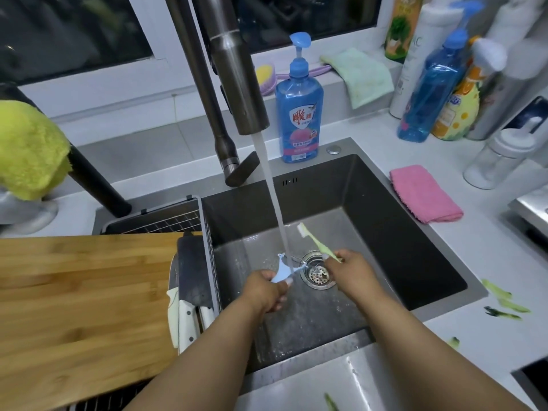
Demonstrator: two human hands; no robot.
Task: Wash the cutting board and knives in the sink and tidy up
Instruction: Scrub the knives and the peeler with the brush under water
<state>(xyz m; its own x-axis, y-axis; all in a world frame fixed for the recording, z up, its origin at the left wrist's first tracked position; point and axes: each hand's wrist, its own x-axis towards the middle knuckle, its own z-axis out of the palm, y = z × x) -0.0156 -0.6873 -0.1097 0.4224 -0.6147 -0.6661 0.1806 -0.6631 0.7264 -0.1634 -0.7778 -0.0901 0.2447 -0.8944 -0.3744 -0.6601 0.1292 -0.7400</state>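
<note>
Both forearms reach in from bottom edge, angled up toward the sink point(415, 221) middle. Left hand point(264, 290) is knuckles-up, fingers curled round the handle of a light-blue peeler point(283, 269), holding its head right under the water stream point(274, 203) from the tap point(237, 72). Right hand point(353, 269) sits just right of the drain strainer point(318, 272), pinching the lower end of a pale-green toothbrush point(318, 243); brush tilts up-left, bristle head close beside the stream, not touching the peeler. Hands are apart, drain between them.

Cutting board point(83, 307), wooden, lies flat on the left over a wire rack point(166, 222), outside the basin. Knives point(189, 289) lie between board edge and basin wall: dark blades pointing away, white handles nearest the camera; exact count hard to tell.

Behind the sink: blue dish-soap pump bottle point(299, 114) on the back ledge. Pink cloth point(424, 194) folded on the counter right of the sink. Green cloth point(361, 77) draped on the window sill. Yellow cloth point(29, 149) hangs at far left. Cluster of bottles point(439, 84) at top right. Green peel scraps point(504, 304) on the right counter.
</note>
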